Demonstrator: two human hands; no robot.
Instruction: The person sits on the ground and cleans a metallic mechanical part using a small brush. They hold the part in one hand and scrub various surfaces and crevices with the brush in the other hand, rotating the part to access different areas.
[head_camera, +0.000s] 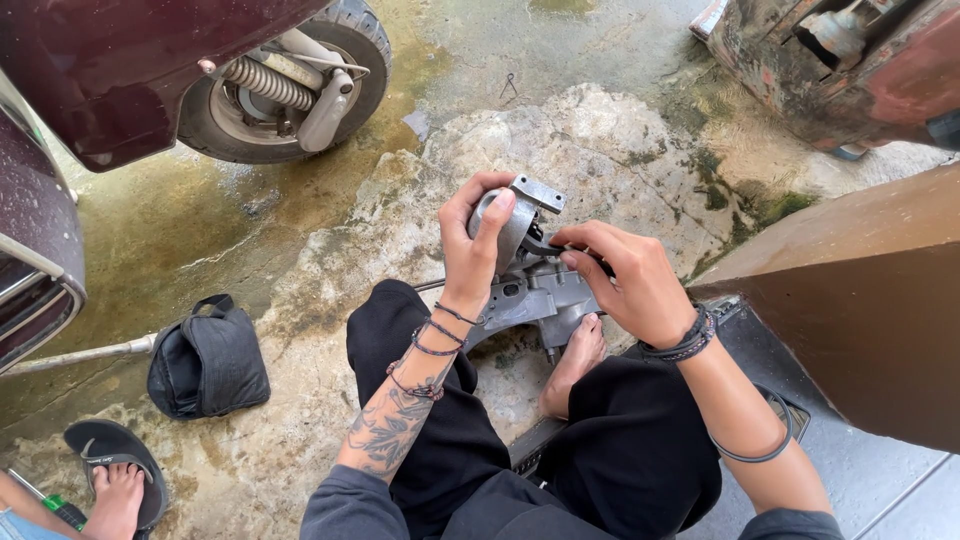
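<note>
A grey cast-metal engine part with a rounded housing and a flat bracket on top rests between my knees, above my bare foot. My left hand is wrapped over the rounded top of the part, gripping it. My right hand presses against the part's right side, fingers curled on a dark piece there. Both wrists wear dark cord bracelets. What sits under my right fingers is hidden.
A maroon scooter's rear wheel with spring shock stands at upper left. A black pouch lies on the stained concrete at left. Another person's sandalled foot is at lower left. A brown panel rises at right, a rusty vehicle body at upper right.
</note>
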